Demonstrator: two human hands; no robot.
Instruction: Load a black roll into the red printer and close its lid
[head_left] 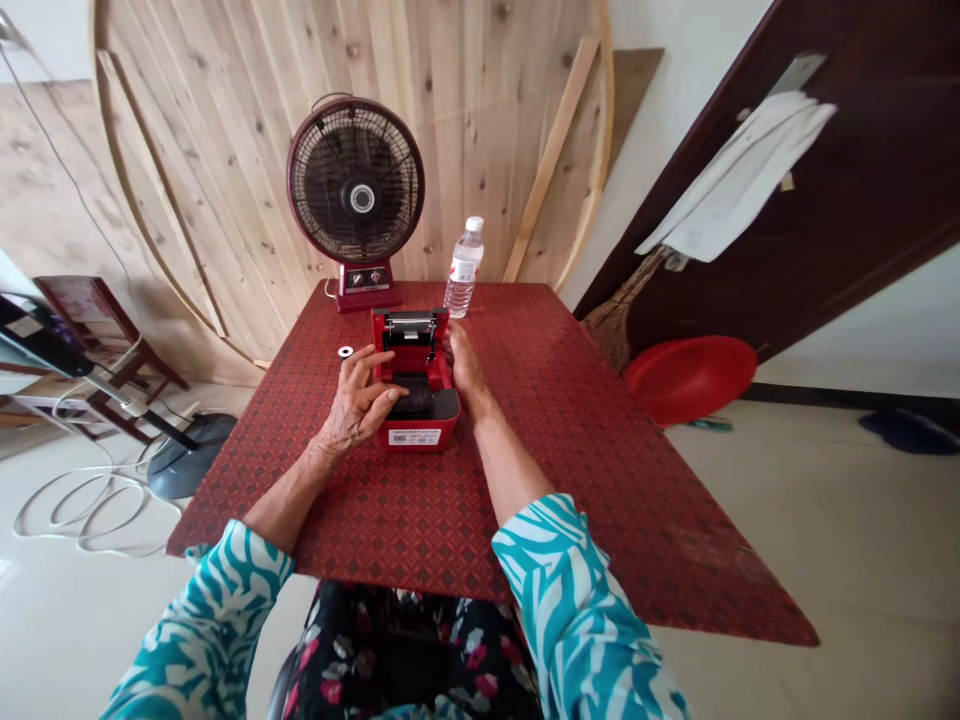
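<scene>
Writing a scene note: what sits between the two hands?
The red device, lid raised, sits between the left hand and right hand, as the head view shows.

Device [414, 358] on table [570, 430], fan [357, 180] behind left, bottle [463, 272] behind right

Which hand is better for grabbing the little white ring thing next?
Probably the left hand: the white ring lies on the table just beyond it. The right hand is across the open red machine, at its right side.
</scene>
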